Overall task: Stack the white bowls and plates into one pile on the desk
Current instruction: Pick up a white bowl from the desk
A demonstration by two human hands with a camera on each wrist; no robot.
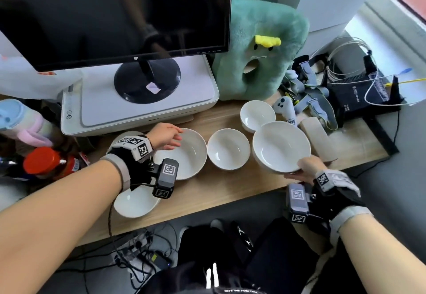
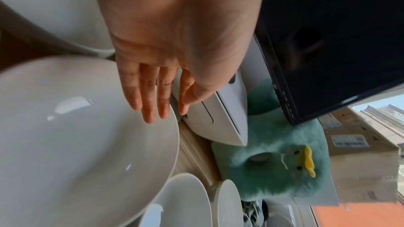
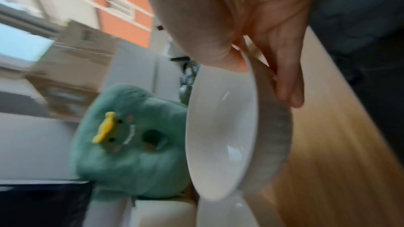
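Note:
Several white dishes lie on the wooden desk (image 1: pixel 221 187). My right hand (image 1: pixel 306 165) grips the near rim of a large white bowl (image 1: pixel 281 146), thumb on top and fingers beneath; the right wrist view shows that bowl (image 3: pixel 220 137) lifted and tilted. My left hand (image 1: pixel 167 138) hovers with straight fingers over the far rim of a wide white plate (image 1: pixel 186 153), seen also in the left wrist view as the plate (image 2: pixel 83 141) under the left hand (image 2: pixel 157 110). A small bowl (image 1: pixel 228 148) sits between them, another (image 1: pixel 257 114) behind, and one dish (image 1: pixel 136 201) under my left wrist.
A white printer (image 1: pixel 138 107) with a monitor (image 1: pixel 115 17) on it stands behind the plate. A green plush toy (image 1: pixel 260 51), a game controller (image 1: pixel 284 109), straps and a black box (image 1: pixel 359 95) crowd the back right. A red-capped jar (image 1: pixel 43 162) stands at left.

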